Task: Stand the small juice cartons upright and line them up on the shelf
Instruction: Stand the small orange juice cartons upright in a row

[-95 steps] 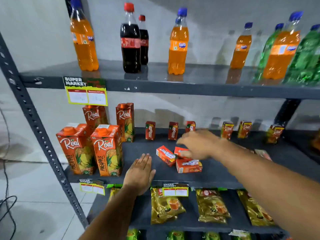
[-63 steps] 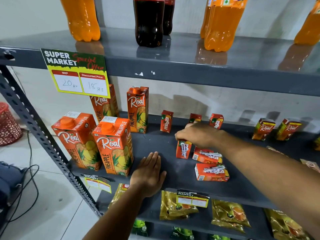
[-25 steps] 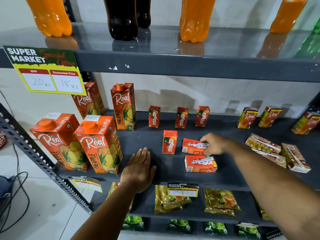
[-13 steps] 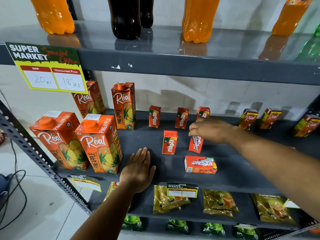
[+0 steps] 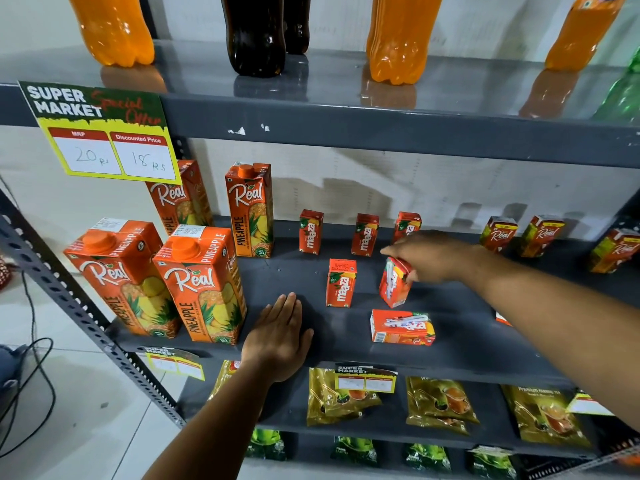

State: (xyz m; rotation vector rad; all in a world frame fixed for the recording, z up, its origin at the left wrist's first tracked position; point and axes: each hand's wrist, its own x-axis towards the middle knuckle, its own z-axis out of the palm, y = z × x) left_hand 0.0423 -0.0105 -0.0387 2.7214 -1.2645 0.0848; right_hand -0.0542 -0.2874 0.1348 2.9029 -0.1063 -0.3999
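Three small red Maaza cartons stand in a back row on the grey shelf [image 5: 277, 275]: one [image 5: 310, 231], a second [image 5: 365, 234] and a third [image 5: 406, 225] partly behind my right hand. In front, one carton [image 5: 341, 283] stands upright. To its right, my right hand [image 5: 427, 255] grips the top of another carton [image 5: 393, 285], which is nearly upright and slightly tilted, straw side facing me. One carton [image 5: 401, 326] lies flat near the shelf's front. My left hand [image 5: 278, 336] rests flat on the shelf's front edge, fingers apart, holding nothing.
Large Real pineapple cartons [image 5: 202, 282] stand at the shelf's left. Small Real cartons [image 5: 498, 233] stand at the back right. Soda bottles [image 5: 398, 36] fill the shelf above, with a price tag [image 5: 104, 133] hanging from its edge. Gold pouches [image 5: 440, 403] lie on the shelf below.
My right hand took a lying carton from the front group, lifted it and tipped it up beside the front standing carton. My left hand stayed put.
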